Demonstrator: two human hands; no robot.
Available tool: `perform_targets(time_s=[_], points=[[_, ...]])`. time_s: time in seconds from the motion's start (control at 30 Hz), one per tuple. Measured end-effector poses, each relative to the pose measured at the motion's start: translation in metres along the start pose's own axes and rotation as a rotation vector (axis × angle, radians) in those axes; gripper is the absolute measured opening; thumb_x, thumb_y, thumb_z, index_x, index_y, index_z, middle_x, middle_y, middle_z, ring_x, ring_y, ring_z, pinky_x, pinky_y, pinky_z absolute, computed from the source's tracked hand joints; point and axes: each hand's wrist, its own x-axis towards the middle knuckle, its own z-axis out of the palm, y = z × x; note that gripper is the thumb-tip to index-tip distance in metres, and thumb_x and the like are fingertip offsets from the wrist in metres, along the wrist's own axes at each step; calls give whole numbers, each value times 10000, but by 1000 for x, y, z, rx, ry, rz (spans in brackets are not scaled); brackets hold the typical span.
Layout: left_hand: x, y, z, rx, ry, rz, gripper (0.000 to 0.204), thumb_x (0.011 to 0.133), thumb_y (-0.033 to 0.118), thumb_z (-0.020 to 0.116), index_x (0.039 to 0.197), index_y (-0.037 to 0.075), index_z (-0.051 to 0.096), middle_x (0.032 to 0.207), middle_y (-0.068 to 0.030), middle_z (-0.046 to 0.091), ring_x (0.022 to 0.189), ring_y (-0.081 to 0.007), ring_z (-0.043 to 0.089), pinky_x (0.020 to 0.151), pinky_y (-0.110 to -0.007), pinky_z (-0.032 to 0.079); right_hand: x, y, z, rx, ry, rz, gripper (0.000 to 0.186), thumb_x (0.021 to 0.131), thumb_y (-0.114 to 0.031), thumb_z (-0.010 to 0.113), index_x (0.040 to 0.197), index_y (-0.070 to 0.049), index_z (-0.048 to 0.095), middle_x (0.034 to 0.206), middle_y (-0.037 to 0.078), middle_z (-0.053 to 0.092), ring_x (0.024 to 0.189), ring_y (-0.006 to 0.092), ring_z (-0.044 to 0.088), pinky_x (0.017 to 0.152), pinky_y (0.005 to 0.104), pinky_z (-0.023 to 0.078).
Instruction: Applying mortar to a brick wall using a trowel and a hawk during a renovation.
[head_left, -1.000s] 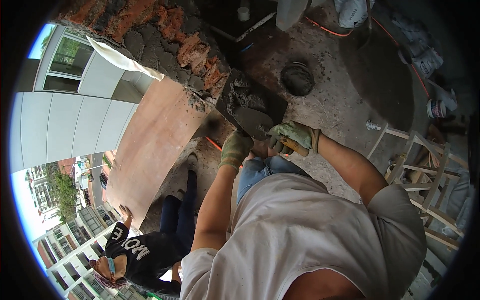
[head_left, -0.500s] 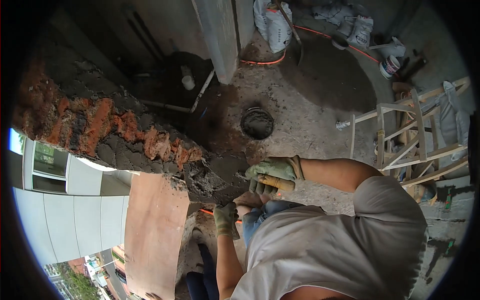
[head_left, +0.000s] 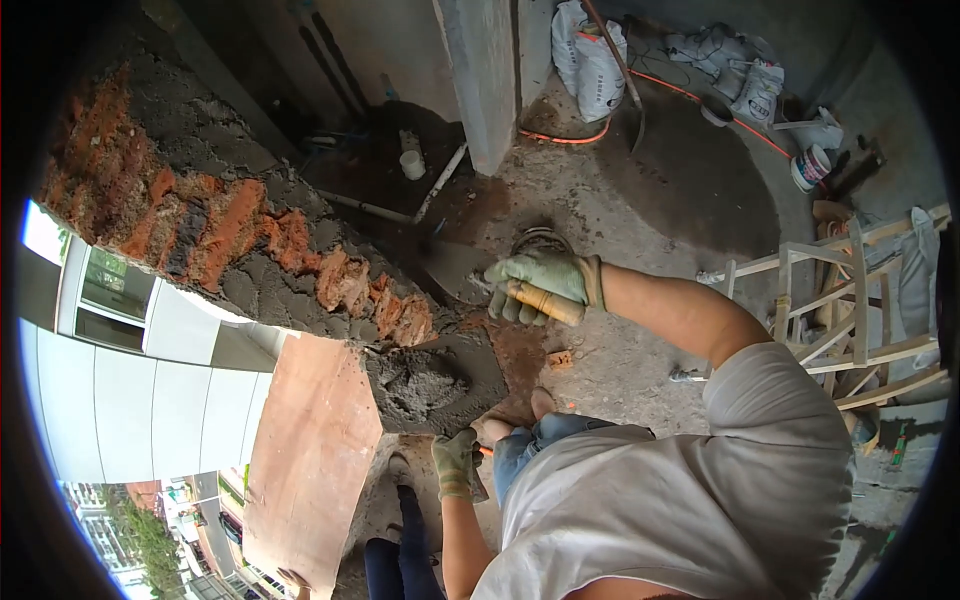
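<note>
My right hand (head_left: 543, 283), in a green work glove, is closed around the wooden handle (head_left: 545, 303) of a trowel. Its flat grey blade (head_left: 452, 270) points left, beside the end of a rough brick wall (head_left: 215, 235). A mortar board (head_left: 480, 375) carries a heap of wet grey mortar (head_left: 415, 385) just below the wall's end. At the board's lower corner, my gloved left hand (head_left: 456, 462) is closed on it; the exact grip is partly hidden. Behind my right hand, a round bucket (head_left: 540, 238) is mostly covered.
A wooden sheet (head_left: 310, 450) stands left of the mortar board. Another person's dark-clad legs (head_left: 400, 545) are at the bottom. Wooden ladder-like frames (head_left: 850, 320) stand at right. White sacks (head_left: 598, 75), a shovel (head_left: 625, 75) and an orange hose (head_left: 565, 138) lie farther back.
The trowel in my right hand has moved up and away from the board, and its blade now shows beside the wall. My left hand keeps its hold. The whole view has shifted.
</note>
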Motion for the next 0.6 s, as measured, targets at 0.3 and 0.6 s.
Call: perform_targets(time_s=[0.3,0.6], points=[[-4,-2,14,-73,-43,2,104,756,84,675,752,83,571,594,-23,520,425,-153,474,409,-298,405,18,69,1,-699,49,-209,283,899,-320,711,835,-51,647,745,88,662,644,157,628,582,340,500],[-14,73,34,-211,-80,145,52,787,100,650,810,64,620,633,-20,557,480,-149,508,443,-298,419,15,72,10,-1915,180,-824,354,888,-430,640,801,-90,685,752,132,690,687,348,670,622,446,524]])
